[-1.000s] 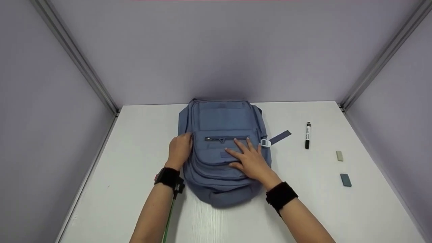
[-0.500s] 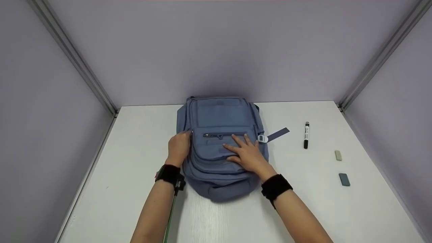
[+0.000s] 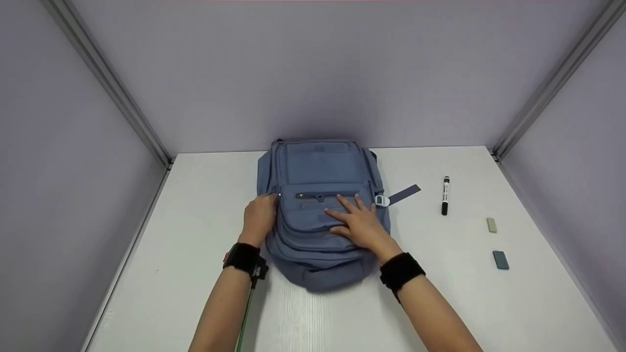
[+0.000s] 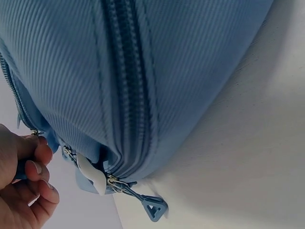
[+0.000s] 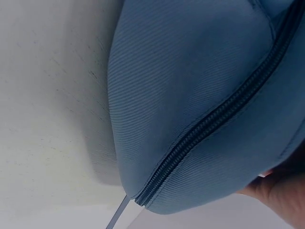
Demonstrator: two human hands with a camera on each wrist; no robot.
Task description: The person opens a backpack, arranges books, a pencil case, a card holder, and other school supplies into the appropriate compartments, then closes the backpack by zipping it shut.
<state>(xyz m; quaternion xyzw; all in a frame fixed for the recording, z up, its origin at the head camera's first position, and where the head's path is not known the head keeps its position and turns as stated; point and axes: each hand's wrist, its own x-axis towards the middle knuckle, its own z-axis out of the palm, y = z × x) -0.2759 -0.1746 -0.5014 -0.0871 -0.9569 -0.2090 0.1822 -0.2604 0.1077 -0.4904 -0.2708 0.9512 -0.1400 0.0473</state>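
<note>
A blue backpack lies front side up on the white table. At its left edge my left hand pinches a zipper pull of the front pocket. The left wrist view shows that hand's curled fingers round a dark blue pull, just below a small metal slider. My right hand rests with spread fingers on the front pocket, below a short horizontal zipper. In the right wrist view part of this hand shows beyond the bag's side zipper.
A white buckle with a loose strap sticks out at the bag's right. Further right lie a black-and-white marker, a pale green block and a dark green block. Walls enclose the table's back and sides.
The backpack has shifted slightly away from me, and my right hand has moved with it. My left hand keeps its grip at the left edge, where the slider now shows.
</note>
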